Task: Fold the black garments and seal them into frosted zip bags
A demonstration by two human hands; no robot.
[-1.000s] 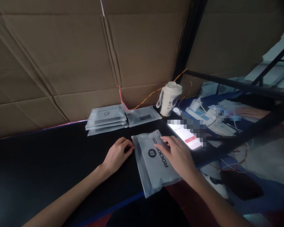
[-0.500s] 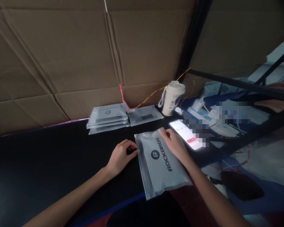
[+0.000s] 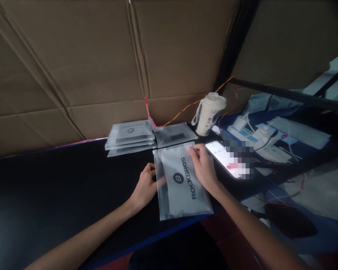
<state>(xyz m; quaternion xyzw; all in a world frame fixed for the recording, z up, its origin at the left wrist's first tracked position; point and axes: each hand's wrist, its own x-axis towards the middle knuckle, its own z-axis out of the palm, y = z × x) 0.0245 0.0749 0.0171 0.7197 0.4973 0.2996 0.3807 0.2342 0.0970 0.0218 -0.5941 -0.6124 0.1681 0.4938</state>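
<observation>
A frosted zip bag point(image 3: 183, 202) printed ROCKBROS lies slanted between my hands, over the front edge of the black table. My right hand point(image 3: 206, 169) grips its right side, thumb on top and the other fingers mostly hidden. On the left, my left hand point(image 3: 145, 186) is closed at the zip edge. Its fingertips are under the bag and show faintly through the clear strip. Behind it sits a stack of similar zip bags point(image 3: 129, 135), and beside that a single zip bag point(image 3: 174, 135) with a dark patch.
A lidded cup point(image 3: 211, 114) stands at the back, by a red-yellow wire point(image 3: 183, 110). A lit phone point(image 3: 221, 157) lies right of my right hand. Farther right are power strips with plugs point(image 3: 259, 137) and a dark metal bar point(image 3: 281, 93). A cardboard wall point(image 3: 101, 56) closes off the back.
The zip bag has shifted left and toward the back, its near end raised off the lower position. My left fingertips have slid from its edge to beneath it. My right hand keeps its grip.
</observation>
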